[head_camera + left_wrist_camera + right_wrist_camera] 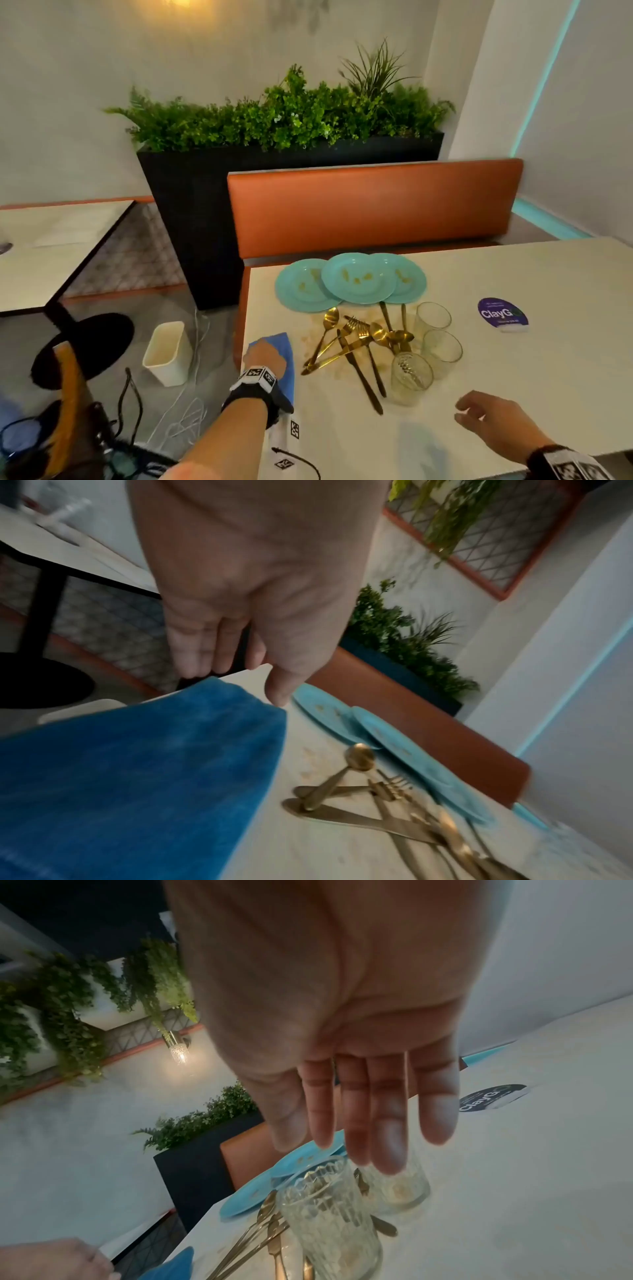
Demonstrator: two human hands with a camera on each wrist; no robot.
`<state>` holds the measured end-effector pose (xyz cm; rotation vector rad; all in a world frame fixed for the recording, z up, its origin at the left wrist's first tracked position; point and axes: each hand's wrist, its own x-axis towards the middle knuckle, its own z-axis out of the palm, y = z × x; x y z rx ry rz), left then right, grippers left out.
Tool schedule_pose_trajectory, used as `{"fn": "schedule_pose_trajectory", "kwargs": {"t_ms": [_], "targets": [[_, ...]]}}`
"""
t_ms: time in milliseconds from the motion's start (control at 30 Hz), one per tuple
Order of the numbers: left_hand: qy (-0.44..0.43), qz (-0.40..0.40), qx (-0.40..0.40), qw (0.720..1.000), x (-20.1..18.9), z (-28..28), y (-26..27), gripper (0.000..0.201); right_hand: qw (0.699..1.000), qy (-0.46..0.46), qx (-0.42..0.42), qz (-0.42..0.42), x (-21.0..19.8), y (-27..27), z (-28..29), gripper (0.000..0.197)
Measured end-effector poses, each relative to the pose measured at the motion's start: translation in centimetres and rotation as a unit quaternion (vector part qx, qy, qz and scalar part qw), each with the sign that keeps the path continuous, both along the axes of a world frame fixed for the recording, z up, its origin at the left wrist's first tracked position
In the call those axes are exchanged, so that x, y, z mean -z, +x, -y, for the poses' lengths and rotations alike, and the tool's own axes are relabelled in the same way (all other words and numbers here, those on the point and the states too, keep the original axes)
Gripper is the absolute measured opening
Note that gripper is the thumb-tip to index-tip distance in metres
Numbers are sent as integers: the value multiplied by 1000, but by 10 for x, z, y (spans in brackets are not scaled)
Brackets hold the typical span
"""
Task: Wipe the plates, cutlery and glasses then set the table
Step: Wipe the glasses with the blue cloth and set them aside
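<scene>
Cloth first, dishes next

Left hand (265, 356) lies flat-fingered on the folded blue cloth (286, 363); right hand (486, 416) hovers loose, empty. I'd grip the cloth firmly, then start with the far turquoise plates (356, 277).

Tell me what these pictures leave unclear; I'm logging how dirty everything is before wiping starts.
- Gold cutlery: piled crosswise, so an exact count is uncertain in the head view; blurred in the left wrist view.
- Left hand on the blue cloth: the hand's back hides its fingers in the head view.
- Outer turquoise plates: partly covered by the middle plate.
- Purple sticker: small print unreadable.
- Farthest glass: soiling unclear.
</scene>
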<state>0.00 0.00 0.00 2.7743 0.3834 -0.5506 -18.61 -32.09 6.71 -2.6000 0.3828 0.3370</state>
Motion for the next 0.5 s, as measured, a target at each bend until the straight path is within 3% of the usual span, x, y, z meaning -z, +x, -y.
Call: {"fn": "schedule_pose_trajectory", "kwargs": {"t_ms": [133,300,500], "targets": [[5,-27,-38,999,13,-18,4,66,999,-9,-4,-42,5,10,-6,11],[-21,-58,-35,998,49,-21,17,56,999,-23,-7,-38,2,13,-12,7],[-43,-42,-78,995,50,-11,22,77,998,-23,13,-55,0,11,-13,7]]}}
